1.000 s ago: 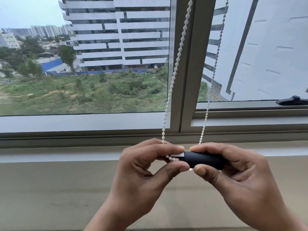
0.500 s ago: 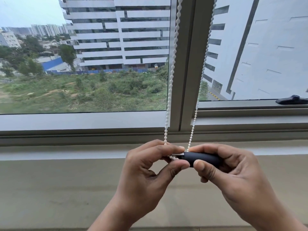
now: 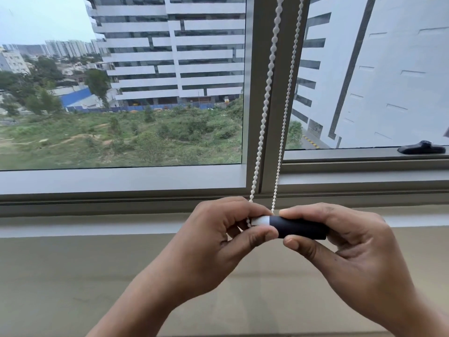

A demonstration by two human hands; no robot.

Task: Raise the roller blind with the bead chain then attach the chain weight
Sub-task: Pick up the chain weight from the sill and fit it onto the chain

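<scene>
Two strands of white bead chain (image 3: 266, 98) hang down in front of the window's centre post and end between my hands. The chain weight (image 3: 298, 227) is a dark cylinder with a white end piece, held level just below the sill line. My right hand (image 3: 340, 251) grips the dark body between thumb and fingers. My left hand (image 3: 218, 242) pinches the white end and the bottom loop of the chain, which shows as a few beads by my fingertips. The blind itself is out of view above the frame.
A grey window frame and centre post (image 3: 272, 142) stand right behind the chain. A black window handle (image 3: 421, 149) lies on the right sash rail. Below the frame, a pale sill ledge (image 3: 97, 227) and beige wall run across the view.
The two chain strands have swung closer together and hang steeper. More of the weight's white end shows between my fingertips. Both hands keep their grip in nearly the same place.
</scene>
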